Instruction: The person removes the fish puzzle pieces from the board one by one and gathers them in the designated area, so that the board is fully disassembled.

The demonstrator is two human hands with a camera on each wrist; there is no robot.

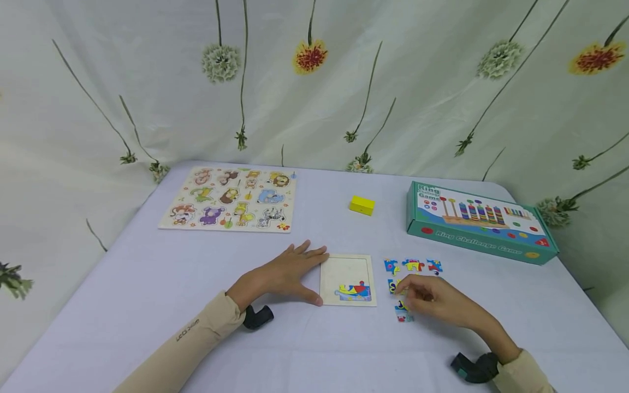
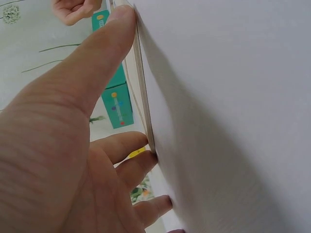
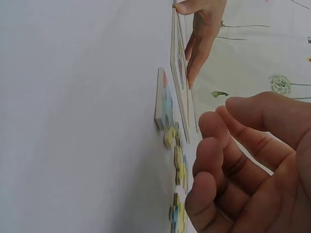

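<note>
A square wooden puzzle tray lies in the middle of the table, with joined colourful puzzle pieces in its lower right corner. My left hand rests at the tray's left side, thumb at the near corner and spread fingers along the far edge. Over the loose pieces to the right hovers my right hand. Its fingers are loosely bent, and the right wrist view shows nothing between thumb and fingertips. Under it sits a piece with a red figure, partly covered. Further loose puzzle pieces form a row just beyond.
An animal puzzle board lies at the back left. A yellow block sits beyond the tray. At the back right is a green Ring Challenge Game box. Flower-printed cloth hangs behind the table.
</note>
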